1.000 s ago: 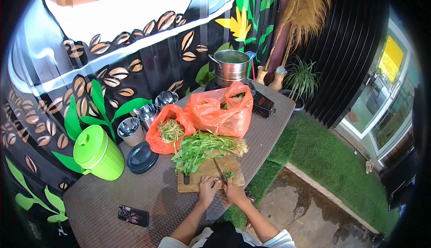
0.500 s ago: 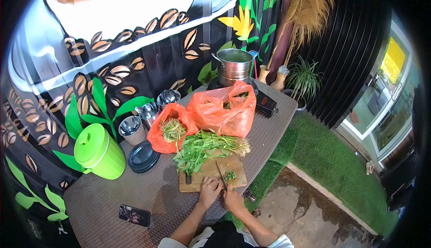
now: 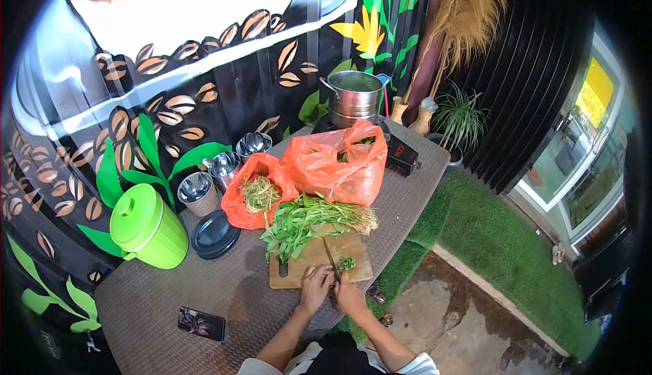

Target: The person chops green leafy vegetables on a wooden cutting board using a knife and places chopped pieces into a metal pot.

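My right hand (image 3: 350, 295) is wrapped round the handle of a knife (image 3: 331, 256), its blade pointing away from me over the wooden cutting board (image 3: 292, 278). Left of the blade, my left hand (image 3: 315, 287) rests on the board's near edge with fingers curled and drawn together; what they pinch is hidden. A small heap of chopped greens (image 3: 347, 263) lies just right of the knife. Across the board's far side spreads a bunch of leafy greens (image 3: 299, 225), leaves to the left and roots to the right.
Behind the greens sit an orange plastic bag (image 3: 333, 171) and a smaller bag of stem scraps (image 3: 260, 195). A steel pot (image 3: 356, 100) stands on a portable stove (image 3: 402, 155). Leftward are cups of cutlery (image 3: 198, 197), black lids (image 3: 215, 236), a green lidded bucket (image 3: 151, 229) and a phone (image 3: 201, 324).
The view has shifted very slightly. My hands and the knife hold nearly the same place on the board, and the chopped heap looks much the same.
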`<action>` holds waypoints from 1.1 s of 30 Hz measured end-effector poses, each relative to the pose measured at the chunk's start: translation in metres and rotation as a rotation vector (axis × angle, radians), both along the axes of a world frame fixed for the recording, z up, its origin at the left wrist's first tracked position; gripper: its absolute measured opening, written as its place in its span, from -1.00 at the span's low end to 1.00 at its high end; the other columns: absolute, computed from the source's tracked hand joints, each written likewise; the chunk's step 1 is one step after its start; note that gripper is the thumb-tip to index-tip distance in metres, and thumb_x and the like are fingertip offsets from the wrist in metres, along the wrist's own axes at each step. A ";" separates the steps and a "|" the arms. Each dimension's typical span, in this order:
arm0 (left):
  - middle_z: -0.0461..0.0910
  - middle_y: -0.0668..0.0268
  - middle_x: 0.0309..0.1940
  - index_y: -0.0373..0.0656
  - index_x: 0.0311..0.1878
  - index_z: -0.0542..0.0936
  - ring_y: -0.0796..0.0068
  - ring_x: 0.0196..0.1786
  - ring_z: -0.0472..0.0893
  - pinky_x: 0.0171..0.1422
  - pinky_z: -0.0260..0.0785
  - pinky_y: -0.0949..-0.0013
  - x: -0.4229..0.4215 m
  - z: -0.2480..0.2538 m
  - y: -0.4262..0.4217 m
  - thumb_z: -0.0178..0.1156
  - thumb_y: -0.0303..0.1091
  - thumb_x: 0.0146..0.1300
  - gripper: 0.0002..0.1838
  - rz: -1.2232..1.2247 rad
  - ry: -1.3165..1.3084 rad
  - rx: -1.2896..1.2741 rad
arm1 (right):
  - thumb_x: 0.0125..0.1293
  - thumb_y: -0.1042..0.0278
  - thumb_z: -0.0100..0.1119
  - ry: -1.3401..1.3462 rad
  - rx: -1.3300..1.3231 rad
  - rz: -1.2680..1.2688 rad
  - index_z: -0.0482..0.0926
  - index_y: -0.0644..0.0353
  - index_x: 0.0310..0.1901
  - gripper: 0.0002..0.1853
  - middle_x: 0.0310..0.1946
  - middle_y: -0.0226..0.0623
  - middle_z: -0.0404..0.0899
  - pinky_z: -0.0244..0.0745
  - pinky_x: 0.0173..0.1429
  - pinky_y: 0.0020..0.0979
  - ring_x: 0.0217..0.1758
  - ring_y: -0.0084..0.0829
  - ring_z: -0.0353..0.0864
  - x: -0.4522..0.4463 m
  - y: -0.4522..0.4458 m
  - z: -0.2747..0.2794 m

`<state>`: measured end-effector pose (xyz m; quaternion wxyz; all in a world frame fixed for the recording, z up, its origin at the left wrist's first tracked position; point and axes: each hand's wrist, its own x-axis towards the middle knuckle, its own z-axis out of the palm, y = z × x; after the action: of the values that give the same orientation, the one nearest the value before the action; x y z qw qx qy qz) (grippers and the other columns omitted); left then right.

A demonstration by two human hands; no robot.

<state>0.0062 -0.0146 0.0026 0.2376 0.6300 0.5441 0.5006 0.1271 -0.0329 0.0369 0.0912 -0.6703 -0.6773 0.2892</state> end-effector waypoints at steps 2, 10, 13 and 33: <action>0.59 0.21 -0.34 -0.27 -0.24 0.54 0.33 -0.28 0.59 -0.20 0.49 0.41 -0.001 -0.003 0.001 0.20 -0.58 0.08 -0.85 0.008 0.095 0.053 | 0.37 0.17 -0.18 -0.008 0.060 0.081 0.24 0.29 -0.12 -0.70 -0.41 0.23 0.56 0.50 -0.24 0.05 -0.32 0.17 0.60 0.008 0.005 0.003; 0.55 0.19 -0.31 -0.25 -0.24 0.53 0.38 -0.31 0.62 -0.16 0.48 0.38 -0.003 -0.005 0.006 0.26 -0.57 0.05 -0.81 0.023 -0.079 -0.075 | 0.36 0.18 -0.17 0.016 0.020 0.030 0.22 0.31 -0.07 -0.67 -0.37 0.29 0.54 0.46 -0.22 0.09 -0.29 0.21 0.57 0.001 0.000 0.000; 0.54 0.19 -0.33 -0.27 -0.23 0.52 0.37 -0.30 0.63 -0.17 0.49 0.40 -0.005 -0.006 0.008 0.27 -0.58 0.04 -0.79 0.034 -0.081 -0.105 | 0.36 0.19 -0.16 0.019 0.101 0.069 0.22 0.31 -0.07 -0.68 -0.41 0.27 0.55 0.46 -0.23 0.09 -0.32 0.20 0.58 0.005 -0.004 0.003; 0.59 0.23 -0.39 -0.29 -0.30 0.55 0.40 -0.28 0.62 -0.18 0.45 0.40 -0.012 -0.006 0.007 0.28 -0.60 -0.02 -0.82 0.009 -0.060 -0.104 | 0.37 0.15 -0.17 0.029 0.053 0.040 0.23 0.29 -0.08 -0.67 -0.44 0.23 0.55 0.45 -0.24 0.11 -0.35 0.21 0.57 -0.001 -0.004 -0.008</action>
<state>-0.0057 -0.0073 -0.0034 0.2839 0.5992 0.5648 0.4913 0.1259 -0.0374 0.0289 0.1128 -0.6499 -0.6964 0.2826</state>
